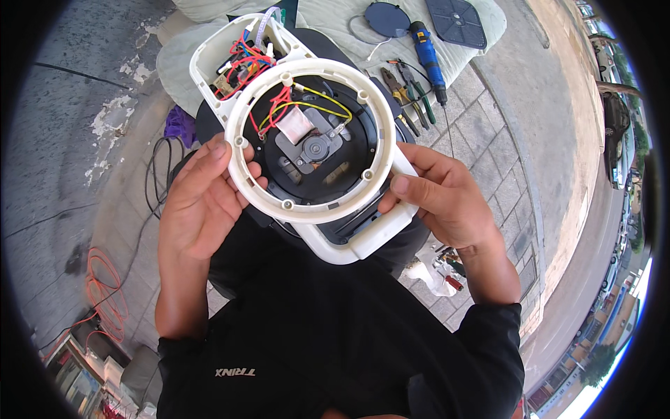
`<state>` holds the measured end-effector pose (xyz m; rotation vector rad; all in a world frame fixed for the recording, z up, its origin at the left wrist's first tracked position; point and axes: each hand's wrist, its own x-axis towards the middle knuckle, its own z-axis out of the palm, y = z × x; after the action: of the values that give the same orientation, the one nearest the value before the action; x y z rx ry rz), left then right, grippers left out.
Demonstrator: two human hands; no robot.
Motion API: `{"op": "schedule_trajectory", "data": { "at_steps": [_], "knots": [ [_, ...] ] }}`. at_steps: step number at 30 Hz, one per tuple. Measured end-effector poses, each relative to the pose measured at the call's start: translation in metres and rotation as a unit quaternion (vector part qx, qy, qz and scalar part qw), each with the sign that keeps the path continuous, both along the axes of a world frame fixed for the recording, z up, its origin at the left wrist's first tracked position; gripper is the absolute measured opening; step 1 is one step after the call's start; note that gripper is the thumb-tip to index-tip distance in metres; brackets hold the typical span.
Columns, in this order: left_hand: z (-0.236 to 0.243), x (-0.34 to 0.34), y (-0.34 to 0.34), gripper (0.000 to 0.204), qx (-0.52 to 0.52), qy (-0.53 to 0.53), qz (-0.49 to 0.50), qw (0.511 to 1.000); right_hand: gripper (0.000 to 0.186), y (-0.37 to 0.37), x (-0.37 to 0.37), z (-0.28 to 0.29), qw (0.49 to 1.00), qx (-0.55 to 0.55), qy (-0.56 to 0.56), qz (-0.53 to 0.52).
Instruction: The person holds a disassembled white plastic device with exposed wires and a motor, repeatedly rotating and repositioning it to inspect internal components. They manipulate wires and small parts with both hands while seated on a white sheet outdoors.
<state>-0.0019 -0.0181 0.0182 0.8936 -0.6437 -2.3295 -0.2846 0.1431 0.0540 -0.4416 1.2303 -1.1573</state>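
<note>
In front of me is an opened appliance with a white plastic ring-shaped housing (383, 119) and a curved white handle (380, 239). My left hand (199, 202) grips the ring's left rim, thumb on top and fingers underneath. My right hand (447, 199) holds the right side where the ring meets the handle, its thumb on the white plastic. Inside the ring, a small motor (315, 148) sits on a black round base (352, 171), with red and yellow wires around it. More tangled red wires (250, 64) fill the white compartment (200, 68) at the upper left.
Beyond the appliance lies a pale green cushion (335, 24) with a round black lid (387, 19), a square black plate (457, 22) and a blue power drill (427, 56). Pliers (398, 91) rest beside it. A black cable (155, 183) and orange cord (106, 293) lie left.
</note>
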Motion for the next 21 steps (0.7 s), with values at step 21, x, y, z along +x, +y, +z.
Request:
{"op": "schedule_trajectory", "data": {
  "at_steps": [21],
  "knots": [
    [0.006,0.012,-0.003,0.042,-0.087,-0.080,-0.017,0.993,0.035,0.006,-0.002,0.005,0.970,-0.046,0.232,0.060]
  ]
}}
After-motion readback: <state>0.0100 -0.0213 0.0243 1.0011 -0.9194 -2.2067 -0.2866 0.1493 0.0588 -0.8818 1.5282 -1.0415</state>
